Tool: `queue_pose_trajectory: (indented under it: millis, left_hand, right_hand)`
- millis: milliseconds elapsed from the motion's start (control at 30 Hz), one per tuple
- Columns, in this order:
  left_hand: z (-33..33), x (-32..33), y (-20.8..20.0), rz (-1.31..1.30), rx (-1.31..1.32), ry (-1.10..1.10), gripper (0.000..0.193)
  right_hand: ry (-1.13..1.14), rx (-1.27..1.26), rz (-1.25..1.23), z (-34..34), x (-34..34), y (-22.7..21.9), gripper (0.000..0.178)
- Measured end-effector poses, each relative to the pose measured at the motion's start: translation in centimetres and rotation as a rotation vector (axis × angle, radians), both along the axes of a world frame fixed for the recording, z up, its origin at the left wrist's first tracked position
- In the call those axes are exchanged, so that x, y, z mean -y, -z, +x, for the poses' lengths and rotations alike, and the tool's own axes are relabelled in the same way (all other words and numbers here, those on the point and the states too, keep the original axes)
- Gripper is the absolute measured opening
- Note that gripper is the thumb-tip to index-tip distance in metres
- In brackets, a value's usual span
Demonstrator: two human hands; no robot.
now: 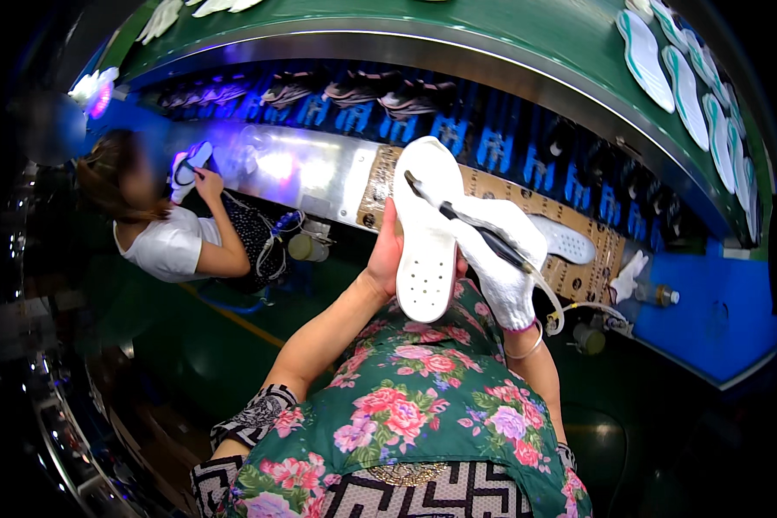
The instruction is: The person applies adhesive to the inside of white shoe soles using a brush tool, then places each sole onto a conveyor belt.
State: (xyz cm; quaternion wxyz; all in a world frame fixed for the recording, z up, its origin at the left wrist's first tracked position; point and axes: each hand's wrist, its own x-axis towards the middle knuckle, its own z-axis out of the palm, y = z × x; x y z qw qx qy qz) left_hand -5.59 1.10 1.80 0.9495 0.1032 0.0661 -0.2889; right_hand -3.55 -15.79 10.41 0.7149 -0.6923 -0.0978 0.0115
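One white sole (425,246), rounded and perforated at its near end, is lying in the grip of the bare left hand (388,252); the gloved right hand (502,246), clasping a black-handled brush (495,247), is slanting over it from the right.

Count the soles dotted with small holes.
2 visible: a white sole in the left hand, a grey sole on the cardboard, partly behind the gloved right hand. More may be hidden.

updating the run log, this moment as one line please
left grip: bare, holding white sole | right grip: gloved, holding dark tool over sole | nearby: grey sole on cardboard
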Motion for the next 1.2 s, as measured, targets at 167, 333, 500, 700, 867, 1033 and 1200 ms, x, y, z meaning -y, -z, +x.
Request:
queue_pose_trajectory:
  millis: [167, 333, 500, 700, 867, 1033, 1200]
  left_hand:
    - [0.6, 2.1, -1.9, 0.084, 0.007, -0.157, 0.091]
    - [0.4, 3.7, -2.3, 0.332, 0.087, -0.123, 0.095]
    - [0.6, 3.0, -2.3, 0.352, 0.065, -0.071, 0.095]
    - [0.9, 1.9, -1.3, 0.362, 0.177, -0.136, 0.089]
    - [1.6, 0.7, -1.1, 0.531, 0.164, -0.150, 0.095]
    - [2.8, 0.4, -1.4, 0.506, 0.147, -0.215, 0.104]
    - [3.1, -1.8, 1.1, 0.318, 0.213, -0.113, 0.105]
  right_hand:
    - [0.082, 0.462, -0.291, 1.7, 0.4, -0.6, 0.027]
    - [0.182, 0.681, -0.481, 1.9, 0.5, -0.9, 0.027]
    - [0.086, 0.605, -0.474, 0.0, 0.0, 1.2, 0.028]
    - [0.229, 0.458, -0.277, 1.4, -0.3, -0.1, 0.026]
    - [-0.076, 0.571, -0.417, 0.5, -0.9, -0.4, 0.025]
    - [0.053, 0.420, -0.277, 1.2, -0.1, 0.4, 0.029]
    - [-0.117, 0.615, -0.419, 0.1, -1.1, 0.0, 0.027]
